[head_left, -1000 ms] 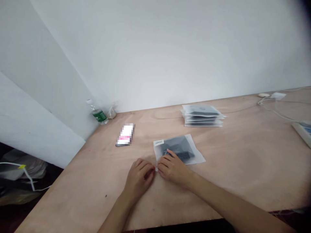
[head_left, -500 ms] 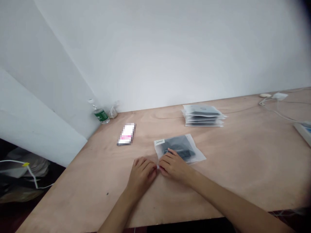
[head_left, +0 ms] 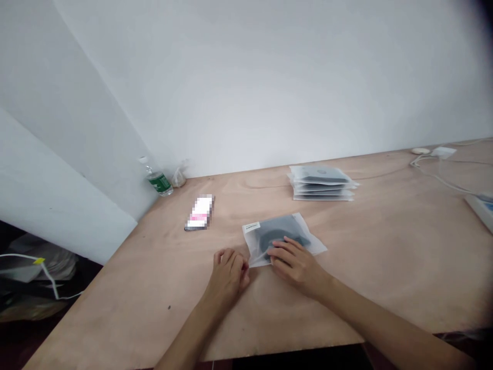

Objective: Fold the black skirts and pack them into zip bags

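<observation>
A frosted plastic bag (head_left: 253, 245) with a flat dark item inside lies on the wooden table, a white label (head_left: 252, 227) at its upper left corner. At the bag's lower left corner, my left hand (head_left: 228, 272) is closed, fingers curled and pinched against the edge; the exact grip point is hidden. My right hand (head_left: 298, 264) rests palm down on the bag's lower right part, its fingers stretched out and slightly apart over the dark item.
A stack of similar filled bags (head_left: 322, 184) sits near the wall. To the left are a phone (head_left: 200, 211), a water bottle (head_left: 159, 181) and a small knotted plastic bag (head_left: 178, 177). White cables (head_left: 435, 174) run along the right, near a pale flat object (head_left: 483, 205) at the edge.
My right hand has slid right along the bag's lower edge, away from my left hand, and its fingers have opened out. The left hand stays at the corner.
</observation>
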